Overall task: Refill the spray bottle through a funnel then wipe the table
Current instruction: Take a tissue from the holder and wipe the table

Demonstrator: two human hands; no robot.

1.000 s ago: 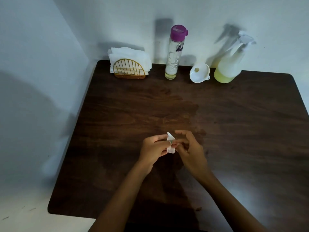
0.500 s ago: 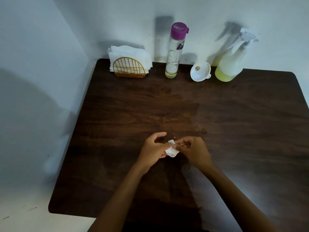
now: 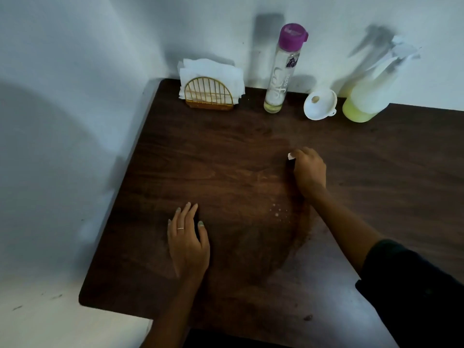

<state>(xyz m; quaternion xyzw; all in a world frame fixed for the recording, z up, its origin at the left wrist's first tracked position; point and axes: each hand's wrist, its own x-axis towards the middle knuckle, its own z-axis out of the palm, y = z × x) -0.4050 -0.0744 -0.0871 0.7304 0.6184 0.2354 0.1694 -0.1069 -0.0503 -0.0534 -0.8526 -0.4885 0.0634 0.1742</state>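
Note:
My right hand (image 3: 309, 172) is closed around a small folded white tissue (image 3: 291, 156), pressed down on the dark wooden table (image 3: 226, 151) near its middle. Only a corner of the tissue shows past my fingers. My left hand (image 3: 187, 239) lies flat on the table at the front left, fingers apart, holding nothing. At the back right stands the spray bottle (image 3: 369, 96), holding yellow liquid, its white trigger head blurred. A white funnel (image 3: 320, 103) lies beside it. A tall clear bottle (image 3: 283, 71) with a purple cap stands left of the funnel.
A gold wire napkin holder (image 3: 209, 95) stuffed with white napkins sits at the back left corner. A few small droplets (image 3: 277, 212) glisten on the wood between my hands. White walls close the left and back sides of the table.
My hands have parted: the right one carried the tissue forward and right onto the table, and the left one let go and settled flat at the front left.

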